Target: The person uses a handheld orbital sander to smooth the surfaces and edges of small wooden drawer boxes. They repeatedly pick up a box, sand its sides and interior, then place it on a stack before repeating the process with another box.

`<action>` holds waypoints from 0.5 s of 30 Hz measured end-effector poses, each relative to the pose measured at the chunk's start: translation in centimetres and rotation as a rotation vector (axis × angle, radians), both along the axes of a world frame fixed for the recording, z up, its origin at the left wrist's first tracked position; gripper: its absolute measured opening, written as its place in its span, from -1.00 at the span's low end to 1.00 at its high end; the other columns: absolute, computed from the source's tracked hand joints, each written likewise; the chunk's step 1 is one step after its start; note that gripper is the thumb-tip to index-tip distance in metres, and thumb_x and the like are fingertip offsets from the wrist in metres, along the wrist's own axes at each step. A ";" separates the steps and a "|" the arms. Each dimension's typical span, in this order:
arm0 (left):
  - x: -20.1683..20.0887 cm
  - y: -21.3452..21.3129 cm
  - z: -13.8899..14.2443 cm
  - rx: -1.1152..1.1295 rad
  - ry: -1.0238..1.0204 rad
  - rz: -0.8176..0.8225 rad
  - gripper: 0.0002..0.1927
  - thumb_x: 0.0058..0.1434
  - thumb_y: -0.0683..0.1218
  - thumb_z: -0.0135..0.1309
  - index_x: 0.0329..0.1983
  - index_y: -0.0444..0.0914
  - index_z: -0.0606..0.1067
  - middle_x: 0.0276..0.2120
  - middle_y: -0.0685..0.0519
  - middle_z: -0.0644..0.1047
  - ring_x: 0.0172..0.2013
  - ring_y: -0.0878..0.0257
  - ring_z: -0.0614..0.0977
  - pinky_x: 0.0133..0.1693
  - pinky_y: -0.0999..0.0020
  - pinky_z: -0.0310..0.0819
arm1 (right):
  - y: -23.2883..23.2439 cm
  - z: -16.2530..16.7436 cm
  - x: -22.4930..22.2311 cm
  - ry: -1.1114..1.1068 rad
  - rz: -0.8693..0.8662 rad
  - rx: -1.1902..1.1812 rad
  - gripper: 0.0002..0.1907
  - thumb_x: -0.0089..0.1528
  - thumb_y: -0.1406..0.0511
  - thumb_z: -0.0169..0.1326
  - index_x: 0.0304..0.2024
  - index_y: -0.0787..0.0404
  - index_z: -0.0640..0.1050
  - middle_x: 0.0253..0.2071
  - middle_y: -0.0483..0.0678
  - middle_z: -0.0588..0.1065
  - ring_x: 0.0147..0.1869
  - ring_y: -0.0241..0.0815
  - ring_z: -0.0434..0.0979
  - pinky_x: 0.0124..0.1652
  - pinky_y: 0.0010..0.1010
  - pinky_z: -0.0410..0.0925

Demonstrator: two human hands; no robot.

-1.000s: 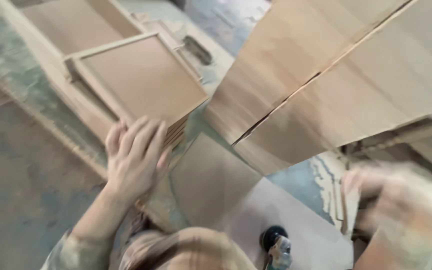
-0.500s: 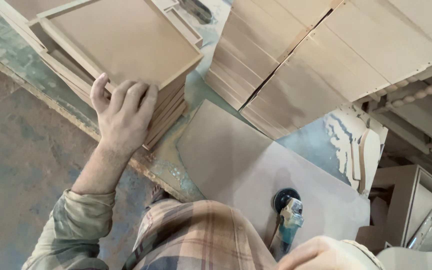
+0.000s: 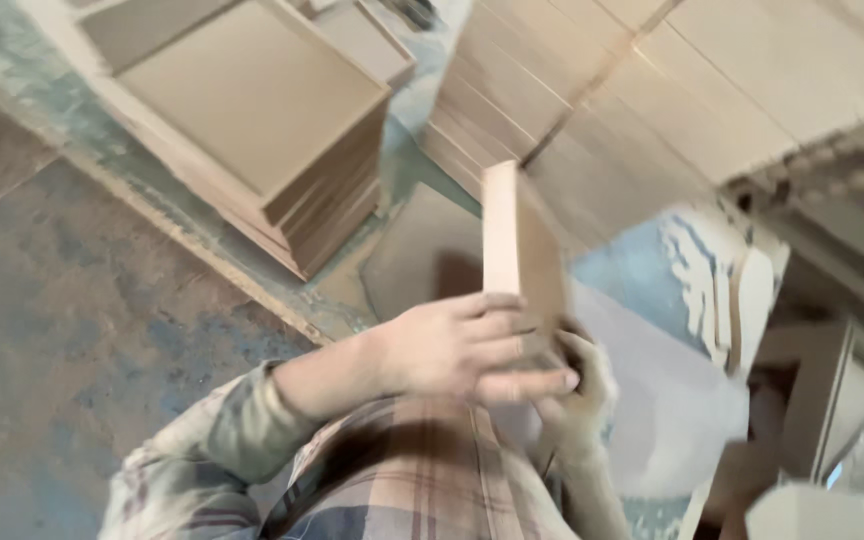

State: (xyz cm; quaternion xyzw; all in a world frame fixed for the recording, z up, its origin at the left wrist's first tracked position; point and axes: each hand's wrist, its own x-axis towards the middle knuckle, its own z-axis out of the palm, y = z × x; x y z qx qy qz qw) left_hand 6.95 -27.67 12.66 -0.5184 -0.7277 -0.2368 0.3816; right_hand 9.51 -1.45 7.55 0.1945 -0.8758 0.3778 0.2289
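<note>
Both hands on one wooden panel (image 3: 514, 240), held upright on edge over the dusty surface (image 3: 672, 400), close to the chest. Left hand (image 3: 462, 345) wraps the near face, fingers (image 3: 527, 380) pressed together and laid flat across it. Right hand (image 3: 577, 385) cups the lower edge from behind; its fingers are mostly hidden, so I cannot tell how they sit.

Risks, my read:
- Grip is low and the panel stands tall above it. A quick turn could tip it out of the hands.
- Surface looks dust-coated; dusty faces could slip under flat fingers.
- Stack of panels (image 3: 292, 170) sits just beside at the surface edge; a swinging corner could clip it.

Versus half a second ago: the left hand was resting on that stack, with no panel raised. Now it is off the stack and on the lifted panel. The grinder seen on the surface then is out of sight now, likely behind the hands.
</note>
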 end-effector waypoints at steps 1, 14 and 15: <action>-0.9 1.1 -1.2 0.013 -0.124 0.056 -0.42 0.19 -0.14 0.23 0.31 -0.08 0.44 0.02 0.05 0.54 0.13 0.08 0.57 0.30 0.12 0.41 | 0.7 -2.3 0.1 -0.124 -0.019 -0.090 -0.53 0.07 0.32 0.32 0.00 0.34 0.52 -0.07 0.11 0.61 -0.11 -0.15 0.64 -0.13 -0.38 0.47; -7.0 9.0 -22.0 0.271 -1.454 -0.028 -0.10 0.01 0.02 0.39 0.38 -0.20 0.24 0.16 -0.19 0.53 0.15 -0.07 0.59 0.14 0.12 0.49 | 10.2 -12.9 4.2 -0.428 -0.141 -0.252 -0.56 0.16 0.39 0.13 0.10 0.35 0.49 -0.04 0.03 0.56 0.08 -0.16 0.53 0.15 -0.38 0.38; -6.9 9.7 -22.1 0.132 -1.417 -0.001 -0.30 0.08 0.03 0.36 0.27 -0.16 0.38 0.06 -0.15 0.61 0.06 -0.06 0.67 0.09 0.12 0.56 | 10.6 -12.6 4.3 -0.442 -0.216 -0.220 -0.62 0.18 0.39 0.12 0.06 0.32 0.50 -0.08 0.06 0.56 0.03 -0.11 0.54 0.16 -0.35 0.41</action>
